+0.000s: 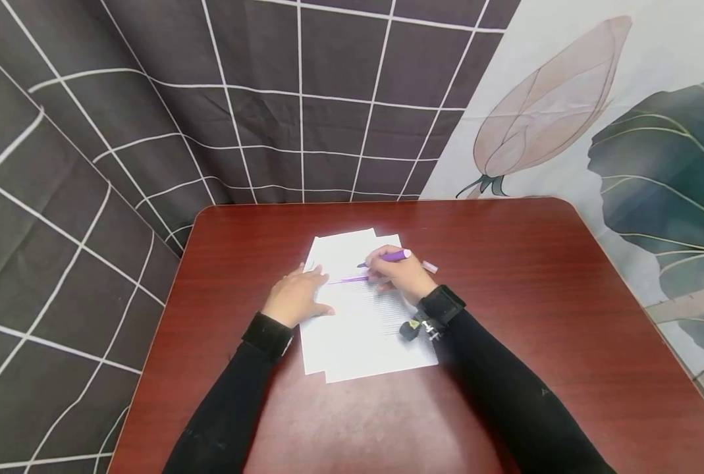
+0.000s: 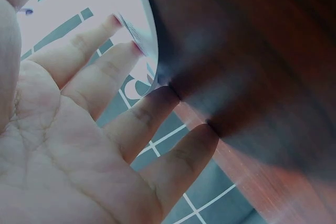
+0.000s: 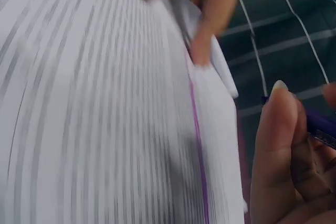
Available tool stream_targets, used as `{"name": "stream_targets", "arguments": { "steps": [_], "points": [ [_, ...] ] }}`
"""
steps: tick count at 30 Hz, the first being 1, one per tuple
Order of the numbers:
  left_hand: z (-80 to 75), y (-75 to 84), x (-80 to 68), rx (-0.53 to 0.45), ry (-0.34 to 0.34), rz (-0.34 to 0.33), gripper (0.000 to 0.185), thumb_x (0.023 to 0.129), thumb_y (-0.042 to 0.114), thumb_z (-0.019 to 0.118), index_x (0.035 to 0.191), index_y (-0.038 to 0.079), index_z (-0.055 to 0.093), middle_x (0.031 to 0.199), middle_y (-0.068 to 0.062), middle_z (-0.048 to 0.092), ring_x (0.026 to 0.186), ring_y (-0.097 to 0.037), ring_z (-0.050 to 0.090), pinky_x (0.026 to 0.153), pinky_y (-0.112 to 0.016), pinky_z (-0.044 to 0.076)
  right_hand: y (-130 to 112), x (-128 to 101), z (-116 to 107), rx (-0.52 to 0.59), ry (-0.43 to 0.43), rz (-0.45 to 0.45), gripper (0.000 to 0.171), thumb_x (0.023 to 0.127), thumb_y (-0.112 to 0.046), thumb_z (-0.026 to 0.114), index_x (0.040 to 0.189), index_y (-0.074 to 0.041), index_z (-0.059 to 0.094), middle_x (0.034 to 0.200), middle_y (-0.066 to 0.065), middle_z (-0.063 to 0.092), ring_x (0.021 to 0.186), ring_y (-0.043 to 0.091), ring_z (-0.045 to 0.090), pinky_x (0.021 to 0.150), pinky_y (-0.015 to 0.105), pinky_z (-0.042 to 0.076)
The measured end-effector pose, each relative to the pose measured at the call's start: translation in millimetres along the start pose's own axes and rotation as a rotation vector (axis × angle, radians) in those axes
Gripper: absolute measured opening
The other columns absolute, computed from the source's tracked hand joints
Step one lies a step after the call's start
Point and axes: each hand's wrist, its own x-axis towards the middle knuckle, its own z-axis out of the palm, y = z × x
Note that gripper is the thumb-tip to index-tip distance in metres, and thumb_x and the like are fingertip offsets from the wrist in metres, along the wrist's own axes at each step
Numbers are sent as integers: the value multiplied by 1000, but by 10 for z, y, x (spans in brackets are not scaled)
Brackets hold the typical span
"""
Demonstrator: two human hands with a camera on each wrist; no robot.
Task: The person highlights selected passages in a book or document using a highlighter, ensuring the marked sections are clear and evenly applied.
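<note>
My right hand (image 1: 404, 273) pinches a purple marker (image 1: 394, 255) above the upper part of a printed sheet (image 1: 357, 352). In the right wrist view the marker's dark barrel (image 3: 321, 128) shows beside my thumb. A purple line (image 1: 352, 280) runs across the sheet, along its rows of print. A narrow, pale, translucent piece (image 1: 429, 266) sticks out on the right of this hand; its kind is unclear. My left hand (image 1: 295, 296) rests at the sheet's left edge with fingers spread. In the left wrist view two fingertips touch the paper's curled edge (image 2: 149, 24), the others the table.
At least two sheets overlap slightly askew on a reddish-brown wooden table (image 1: 506, 263) with rounded far corners. A dark grid-patterned curtain (image 1: 340, 125) hangs behind and at the left. A pale floral cloth (image 1: 547, 112) hangs at the right. A small camera (image 1: 409, 330) hangs at my right wrist.
</note>
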Motion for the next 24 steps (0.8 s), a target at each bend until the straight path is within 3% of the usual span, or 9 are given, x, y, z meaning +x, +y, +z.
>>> {"name": "stream_targets", "arguments": {
  "steps": [9,15,20,24],
  "points": [
    [40,-19,50,-4,10,-17,83,91,45,96,162,17,64,176,-9,52,170,-47,40,131,-74,40,-21,186,578,-41,-74,39,9,100,-7,72,108,-4,71,75,-1,70,65,10,65,58,22,60],
    [187,-160,158,-49,42,5,83,88,47,97,161,21,66,176,-5,54,169,-45,43,129,-76,42,20,193,664,-57,-44,28,6,98,-4,71,103,-2,73,74,-1,66,65,10,64,58,19,59],
    [65,-108,83,-88,18,-20,82,89,40,98,163,22,64,177,-3,52,171,-41,40,133,-74,39,33,185,683,-86,-5,29,5,99,-7,70,101,-3,72,73,0,66,63,10,64,59,18,59],
    [6,-72,37,-52,-4,-38,83,92,40,96,165,21,62,179,-2,50,172,-39,40,133,-70,41,45,195,715,-95,4,37,6,101,-10,70,104,-5,71,76,0,67,66,10,65,59,18,59]
  ]
}}
